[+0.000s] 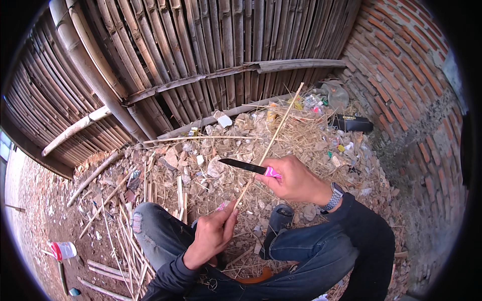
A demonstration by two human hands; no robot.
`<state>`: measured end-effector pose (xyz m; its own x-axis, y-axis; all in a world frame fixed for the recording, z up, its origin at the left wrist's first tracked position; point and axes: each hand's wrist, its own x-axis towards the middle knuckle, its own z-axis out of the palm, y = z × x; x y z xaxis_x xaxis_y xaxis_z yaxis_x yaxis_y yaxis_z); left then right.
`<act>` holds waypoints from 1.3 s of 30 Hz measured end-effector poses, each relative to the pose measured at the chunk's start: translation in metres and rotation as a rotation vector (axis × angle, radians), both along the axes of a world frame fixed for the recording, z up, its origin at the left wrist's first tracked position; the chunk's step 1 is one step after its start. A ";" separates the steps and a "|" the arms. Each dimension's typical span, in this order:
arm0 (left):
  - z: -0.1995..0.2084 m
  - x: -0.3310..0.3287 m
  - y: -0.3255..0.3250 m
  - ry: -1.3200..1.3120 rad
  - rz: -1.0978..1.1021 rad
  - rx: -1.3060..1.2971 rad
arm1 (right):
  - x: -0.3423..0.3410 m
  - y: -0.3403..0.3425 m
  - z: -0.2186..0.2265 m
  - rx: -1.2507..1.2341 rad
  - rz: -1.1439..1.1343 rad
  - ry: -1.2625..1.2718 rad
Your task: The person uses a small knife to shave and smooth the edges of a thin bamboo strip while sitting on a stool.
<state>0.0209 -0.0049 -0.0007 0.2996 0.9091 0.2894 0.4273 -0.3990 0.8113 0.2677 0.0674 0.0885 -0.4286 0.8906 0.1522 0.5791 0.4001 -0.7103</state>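
A head-worn fisheye looks down at littered ground (90, 243).

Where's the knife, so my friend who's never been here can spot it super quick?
Find the tall bamboo wall, then look below it for the right hand, with a grey watch on its wrist. That hand holds the knife across a long, thin, pale stick; unlike the plain stick, it has a dark, pointed blade and bright pink handle.

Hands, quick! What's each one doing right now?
Left hand: closed, pinching the lower end of the thin strip.
Right hand: closed, holding the pink-handled knife.
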 end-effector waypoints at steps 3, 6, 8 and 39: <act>0.001 -0.001 0.001 -0.064 -0.054 -0.070 | 0.004 0.001 0.003 0.076 0.087 -0.007; 0.012 -0.004 0.003 -0.140 -0.149 -0.243 | 0.009 0.002 0.002 0.098 0.140 0.025; 0.013 -0.008 0.004 -0.193 -0.231 -0.415 | 0.013 0.000 0.008 0.024 0.158 0.032; 0.123 0.002 -0.009 -0.483 0.079 0.528 | 0.038 0.010 -0.014 -0.335 -0.384 0.464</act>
